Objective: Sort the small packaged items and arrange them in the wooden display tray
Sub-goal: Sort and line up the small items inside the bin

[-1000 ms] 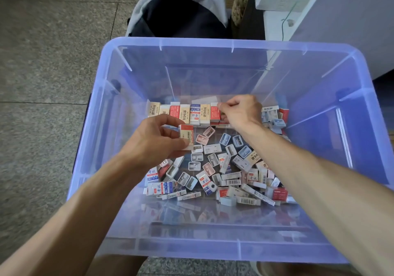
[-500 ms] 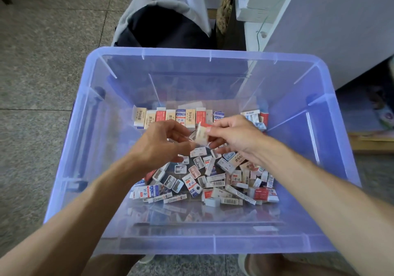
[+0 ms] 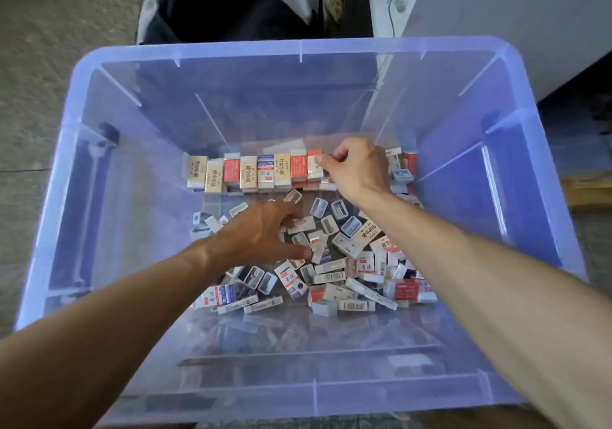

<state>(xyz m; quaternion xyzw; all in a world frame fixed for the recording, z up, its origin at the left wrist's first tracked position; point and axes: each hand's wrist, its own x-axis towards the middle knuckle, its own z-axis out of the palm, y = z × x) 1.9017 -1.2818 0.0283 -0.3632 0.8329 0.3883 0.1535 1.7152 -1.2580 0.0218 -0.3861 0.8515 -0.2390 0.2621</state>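
**Hands at the row and the loose heap inside the blue bin**

I see my right hand (image 3: 356, 170) at the right end of the standing row of packets (image 3: 255, 173), fingers curled, thumb and forefinger pinching the top edge of the red and white packet (image 3: 314, 165) that closes the row. That row stands upright against the far side of the bin floor, beige, red and blue faces turned toward me.

Nearer to me than the right hand, and to its left, my left hand (image 3: 261, 235) reaches down into the loose heap of packets (image 3: 331, 263). Its fingers are spread and bent over the pieces; I cannot tell whether it has hold of any.

Both forearms cross the near rim of the translucent blue storage bin (image 3: 99, 170). Beyond the right hand, outside the bin, stand a dark bag (image 3: 228, 8) and a white cabinet (image 3: 496, 14) on the floor.
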